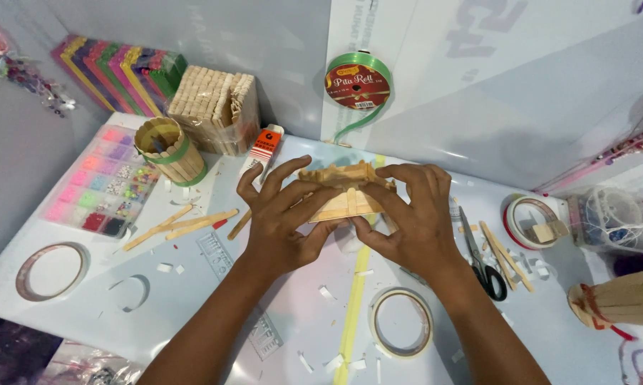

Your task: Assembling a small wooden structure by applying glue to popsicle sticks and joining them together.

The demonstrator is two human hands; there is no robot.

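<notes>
A white tabletop [193,299] is lying crowded under grey wall panels. Both hands are covering much of a small house-like frame of pale wooden craft sticks [346,189], so its lower edge is hard to make out, perhaps resting on the table. Black-handled scissors [480,260] and a clear tape ring [402,321] are crowding the right side. The left hand [282,221] and right hand [407,217] are gripping the frame, fingers curled over its top.
</notes>
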